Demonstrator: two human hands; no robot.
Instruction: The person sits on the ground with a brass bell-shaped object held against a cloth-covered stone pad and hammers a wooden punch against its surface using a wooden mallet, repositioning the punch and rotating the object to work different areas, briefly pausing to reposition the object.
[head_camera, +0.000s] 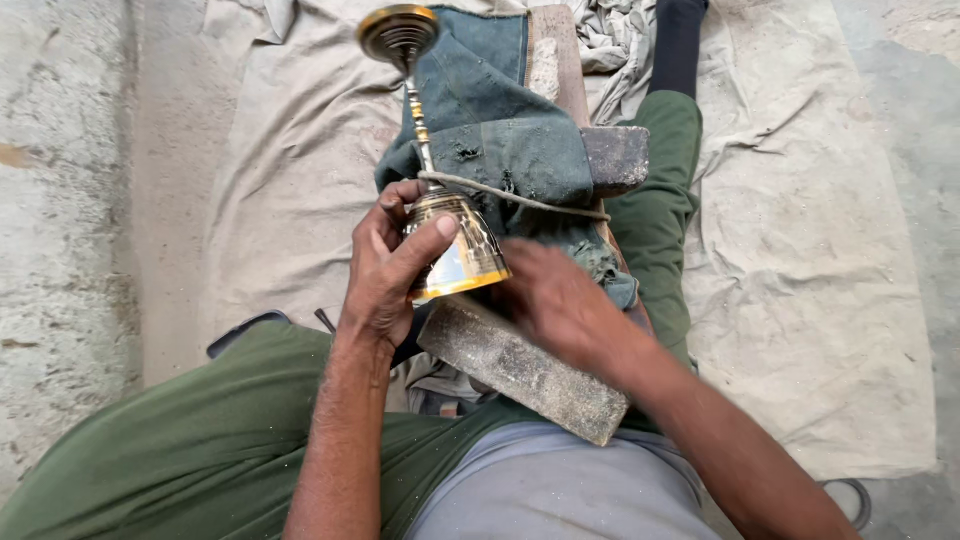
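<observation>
Sitting on a cloth-covered floor (800, 300), the person's left hand (385, 265) is wrapped around the bowl of a brass goblet (455, 250), thumb pressed on its side, stem pointing away over a folded blue cloth (500, 120). A cord (520, 198) loops the stem. Right hand (560, 305) is blurred beside the rim, fingers loosely curled, can't tell if it holds anything. A rough wooden block (520, 370) lies across the lap.

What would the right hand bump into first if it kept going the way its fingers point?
The right hand points up-left toward the shiny hammered brass goblet gripped by the left hand. It would likely meet the goblet's bowl first; motion blur makes the remaining gap hard to judge.
</observation>
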